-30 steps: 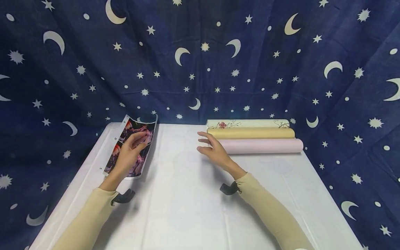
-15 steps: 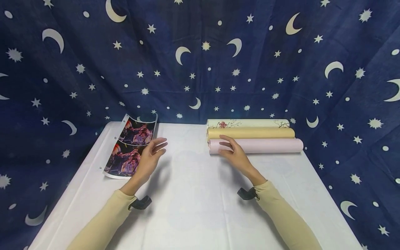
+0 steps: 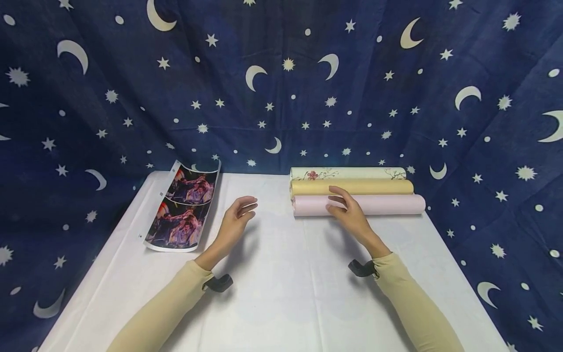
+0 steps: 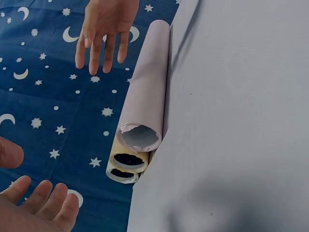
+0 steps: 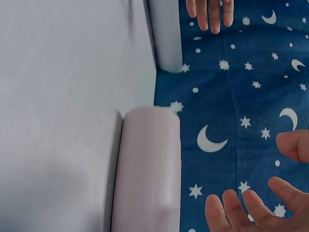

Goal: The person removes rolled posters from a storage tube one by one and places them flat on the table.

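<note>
My left hand [image 3: 232, 224] hovers over the white table, right of a curled printed sheet [image 3: 181, 215] that shows the same colourful picture twice. It holds nothing; its fingers are relaxed and spread from the thumb in the left wrist view. My right hand [image 3: 355, 219] is also loose and holds nothing. In the head view it overlaps the pink roll [image 3: 391, 204]; whether it touches the roll is hard to tell there, but the right wrist view shows it apart. Behind the pink roll lie a yellow roll [image 3: 378, 186] and a cream roll with flowers [image 3: 356, 173].
A white cloth covers the table [image 3: 272, 293]. A dark blue curtain [image 3: 237, 88] with moons and stars hangs behind it and along both sides. The rolls lie side by side near the back right edge, their hollow ends visible in the left wrist view.
Both hands have moved to the right. The left hand has come away from over the printed sheet, and the right hand now passes in front of the rolls. Sheet and rolls stay put.
</note>
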Motion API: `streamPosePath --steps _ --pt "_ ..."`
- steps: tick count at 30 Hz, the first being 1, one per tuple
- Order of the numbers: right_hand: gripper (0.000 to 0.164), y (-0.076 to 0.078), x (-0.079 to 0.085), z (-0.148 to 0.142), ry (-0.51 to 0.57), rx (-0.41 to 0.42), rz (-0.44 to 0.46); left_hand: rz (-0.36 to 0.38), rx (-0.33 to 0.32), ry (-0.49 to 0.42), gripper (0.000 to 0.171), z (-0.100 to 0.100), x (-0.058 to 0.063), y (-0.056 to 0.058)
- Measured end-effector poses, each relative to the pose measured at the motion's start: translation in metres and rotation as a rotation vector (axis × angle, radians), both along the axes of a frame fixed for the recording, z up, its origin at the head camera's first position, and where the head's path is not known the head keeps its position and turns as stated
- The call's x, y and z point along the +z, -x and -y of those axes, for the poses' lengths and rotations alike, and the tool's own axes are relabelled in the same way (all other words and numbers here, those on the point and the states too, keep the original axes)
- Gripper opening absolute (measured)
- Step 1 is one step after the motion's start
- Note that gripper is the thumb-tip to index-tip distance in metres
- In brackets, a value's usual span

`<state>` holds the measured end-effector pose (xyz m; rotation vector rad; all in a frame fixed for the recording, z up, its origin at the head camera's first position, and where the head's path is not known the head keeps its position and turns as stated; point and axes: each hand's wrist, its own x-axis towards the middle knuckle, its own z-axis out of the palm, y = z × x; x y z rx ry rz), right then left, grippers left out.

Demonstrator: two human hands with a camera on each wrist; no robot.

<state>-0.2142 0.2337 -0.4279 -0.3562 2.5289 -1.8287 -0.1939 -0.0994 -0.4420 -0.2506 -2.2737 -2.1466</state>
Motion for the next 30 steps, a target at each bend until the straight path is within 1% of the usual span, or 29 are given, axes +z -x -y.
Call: streamPosePath --steps 6,10,13,18,21,26,30 --pt "0.057 0.006 0.000 -0.010 -0.053 -0.028 -0.017 0.007 0.001 -0.017 0.039 -0.013 -0.005 0.010" --pt "0.058 0.011 0.000 -0.017 -0.078 -0.039 -0.031 0.029 -0.011 -0.035 0.040 -0.022 -0.005 0.018" --pt "0.058 0.017 -0.003 -0.022 -0.110 -0.045 -0.040 0.055 -0.007 -0.040 0.039 -0.031 -0.005 0.026" --pt "0.058 0.025 -0.008 -0.028 -0.168 -0.032 -0.057 0.095 0.028 -0.046 0.038 -0.045 -0.008 0.040" --pt "0.058 0.030 -0.009 -0.032 -0.192 -0.026 -0.066 0.103 0.050 -0.044 0.038 -0.052 -0.011 0.051" --pt "0.059 0.039 -0.004 -0.037 -0.252 -0.054 -0.063 0.128 0.082 -0.038 0.040 -0.062 -0.015 0.065" --pt "0.060 0.046 0.000 -0.042 -0.276 -0.079 -0.069 0.152 0.089 -0.042 0.043 -0.072 -0.017 0.074"
